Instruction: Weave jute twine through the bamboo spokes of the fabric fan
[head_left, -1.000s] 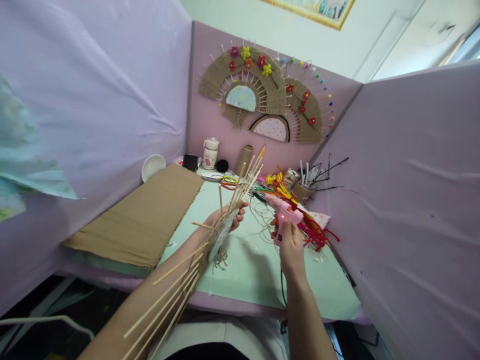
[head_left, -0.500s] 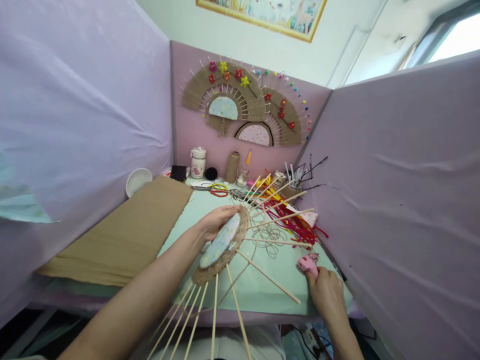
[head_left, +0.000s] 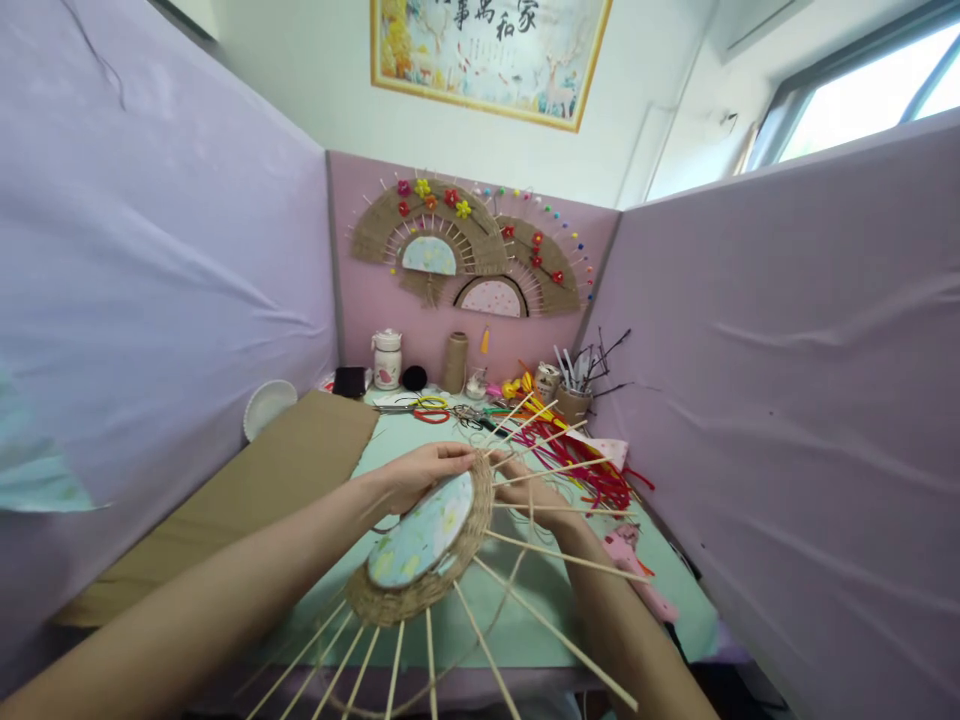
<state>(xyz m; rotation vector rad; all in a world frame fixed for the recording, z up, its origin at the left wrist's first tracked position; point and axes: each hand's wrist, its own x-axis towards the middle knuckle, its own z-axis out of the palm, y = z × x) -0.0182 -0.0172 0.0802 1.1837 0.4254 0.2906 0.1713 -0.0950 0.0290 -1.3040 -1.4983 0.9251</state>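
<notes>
A half-round fan (head_left: 471,540) of woven twine, with a pale blue floral centre and many thin wooden sticks fanning out, is held tilted over the table. My left hand (head_left: 424,475) grips it at the upper end, thumb along the front edge. At that same end, behind the sticks, my right hand (head_left: 529,490) has its fingers bent in against the woven rim. The sticks partly cover those fingers, and what they pinch is hidden. A loose strand of twine (head_left: 504,600) hangs in a loop below the sticks. The pink glue gun (head_left: 643,577) lies beside my right forearm.
Brown cardboard (head_left: 300,480) lies at the left. Scissors (head_left: 429,412), a twine spool (head_left: 455,362) and a white jar (head_left: 387,360) stand or lie at the back. Red and yellow craft stems (head_left: 592,470) spread at the right. Purple-covered panels (head_left: 750,420) enclose the table.
My right hand has let go of the pink glue gun, which now lies on the table, and has moved left to the fan's upper rim. The fan has shifted slightly; the view has tilted up.
</notes>
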